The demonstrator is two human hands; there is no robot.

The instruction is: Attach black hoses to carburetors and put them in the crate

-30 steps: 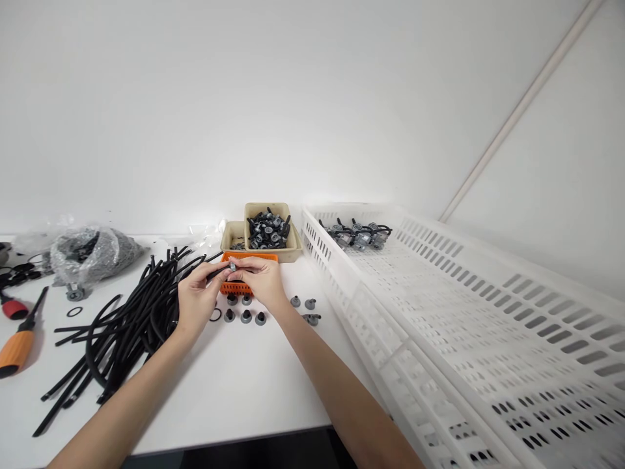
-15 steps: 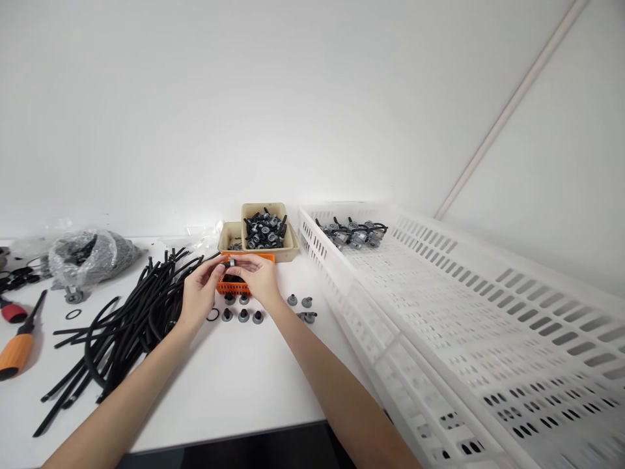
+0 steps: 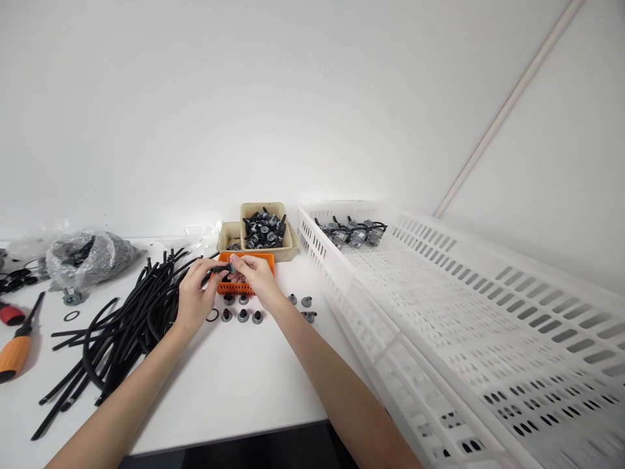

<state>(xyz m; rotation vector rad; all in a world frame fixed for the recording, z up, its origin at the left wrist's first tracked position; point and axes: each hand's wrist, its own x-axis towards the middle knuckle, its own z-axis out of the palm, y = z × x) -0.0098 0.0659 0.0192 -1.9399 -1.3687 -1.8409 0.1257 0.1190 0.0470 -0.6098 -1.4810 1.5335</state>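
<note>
My left hand (image 3: 193,299) pinches the end of a black tube (image 3: 218,268) above the white table (image 3: 234,384). My right hand (image 3: 256,279) holds a small grey fitting (image 3: 233,268) against that tube end, and the fingertips of the two hands almost meet. Both hands hover over a small orange basket (image 3: 244,286). Several grey caps (image 3: 243,316) lie on the table just below the hands, with a black O-ring (image 3: 213,316) beside them. A pile of black tubes (image 3: 122,319) lies left of my left hand.
Two beige bins (image 3: 266,231) with grey-black fittings stand behind the basket. A large white slotted crate (image 3: 463,326) fills the right, with several assembled parts (image 3: 351,232) at its far end. A plastic bag (image 3: 85,255), an orange-handled screwdriver (image 3: 19,342) and a red handle (image 3: 10,314) lie at left.
The hands have stayed over the orange basket; the tube end now shows more clearly between my left fingers, and the view has shifted slightly to the right.
</note>
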